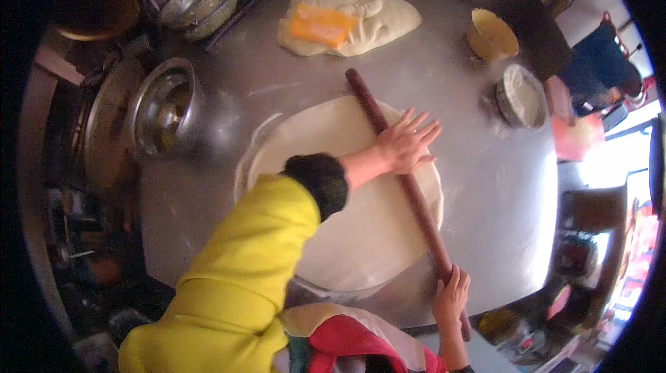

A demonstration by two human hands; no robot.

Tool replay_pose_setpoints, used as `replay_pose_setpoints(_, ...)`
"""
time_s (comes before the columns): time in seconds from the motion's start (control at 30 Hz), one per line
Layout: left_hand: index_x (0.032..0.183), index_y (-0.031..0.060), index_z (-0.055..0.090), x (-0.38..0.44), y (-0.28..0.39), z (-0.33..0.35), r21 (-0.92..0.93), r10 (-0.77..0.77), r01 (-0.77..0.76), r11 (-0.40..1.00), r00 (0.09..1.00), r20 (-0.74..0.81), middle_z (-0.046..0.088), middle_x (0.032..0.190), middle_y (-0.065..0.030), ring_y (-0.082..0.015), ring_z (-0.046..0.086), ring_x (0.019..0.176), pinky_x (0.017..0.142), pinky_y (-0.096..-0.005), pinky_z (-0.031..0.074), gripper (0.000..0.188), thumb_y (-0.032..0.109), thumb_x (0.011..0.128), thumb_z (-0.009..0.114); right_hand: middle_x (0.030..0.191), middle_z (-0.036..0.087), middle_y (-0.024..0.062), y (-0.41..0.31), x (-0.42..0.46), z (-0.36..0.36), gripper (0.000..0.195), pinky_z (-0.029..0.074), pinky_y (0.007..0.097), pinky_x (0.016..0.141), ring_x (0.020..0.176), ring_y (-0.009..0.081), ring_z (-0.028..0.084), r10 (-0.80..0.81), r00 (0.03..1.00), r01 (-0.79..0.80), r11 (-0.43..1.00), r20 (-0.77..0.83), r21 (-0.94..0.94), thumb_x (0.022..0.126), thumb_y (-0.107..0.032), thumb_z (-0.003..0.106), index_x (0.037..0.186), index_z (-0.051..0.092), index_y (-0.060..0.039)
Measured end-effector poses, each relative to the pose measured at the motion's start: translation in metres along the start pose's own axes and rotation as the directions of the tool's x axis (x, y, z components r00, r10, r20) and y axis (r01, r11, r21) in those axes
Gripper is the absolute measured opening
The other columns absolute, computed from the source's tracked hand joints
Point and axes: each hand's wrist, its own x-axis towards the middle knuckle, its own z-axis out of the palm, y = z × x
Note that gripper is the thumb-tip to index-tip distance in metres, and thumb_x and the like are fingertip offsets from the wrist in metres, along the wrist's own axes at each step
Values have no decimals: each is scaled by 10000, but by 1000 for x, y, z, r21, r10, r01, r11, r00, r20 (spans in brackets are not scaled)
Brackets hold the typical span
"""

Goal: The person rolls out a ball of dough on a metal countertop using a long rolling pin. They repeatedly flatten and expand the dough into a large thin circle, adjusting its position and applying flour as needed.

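Note:
A long wooden rolling pin (418, 199) lies slantwise over a large, round, thin sheet of dough (359, 227) on the metal worktop. My left hand (407, 143) rests flat on the pin's middle, palm down with fingers spread. Near the pin's lower end, my right hand (451, 292) is around it, close to the worktop's front edge. Beyond the sheet sits a thick lump of dough (390, 24), with an orange dough scraper (322, 25) lying on it.
At the left stand a steel bowl (165, 108) and stacked metal bowls (200, 6). A yellow bowl (493, 35) and a bowl of white flour (522, 97) stand at the right. The metal worktop (499, 180) ends close in front of my body.

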Motion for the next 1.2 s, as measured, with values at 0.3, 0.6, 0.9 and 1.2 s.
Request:
replay_pose_setpoints(0.3,870,78,626,-9,-47,-42,-99,-74,62,993,991,-113,599,956,-101,-316,580,906,830,-463,443,311,357,866,489,835,604,123,-8,33,-14,249,465,431,648,729,339,588,107,987,-101,993,-116,53,746,-246,680,892,565,-81)
replay_pose_setpoints(0.6,1391,85,252,-107,-112,-55,113,-257,237,965,940,224,165,1474,-132,-283,189,1348,1103,-439,104,600,389,901,417,1335,363,211,-93,30,40,599,240,476,1032,1270,348,300,-215,957,159,951,-195,-266,821,-322,568,1304,378,-22)
replay_pose_setpoints(0.9,1424,57,87,-339,-51,-135,162,-417,384,909,843,340,43,1487,-143,-272,35,1379,1122,-437,24,669,405,927,368,1395,316,170,-161,-101,27,654,240,477,1039,1286,335,296,-424,895,435,898,141,-58,771,-271,587,1340,351,-52)
replay_pose_setpoints(1.2,1430,122,129,-369,-145,-171,-930,-952,-273,-246,-110,284,206,1457,-90,-418,354,1218,1004,-469,317,922,564,768,593,813,633,174,-107,-73,4,301,472,447,705,804,354,608,-14,974,24,999,225,-45,740,-246,642,987,584,-84)
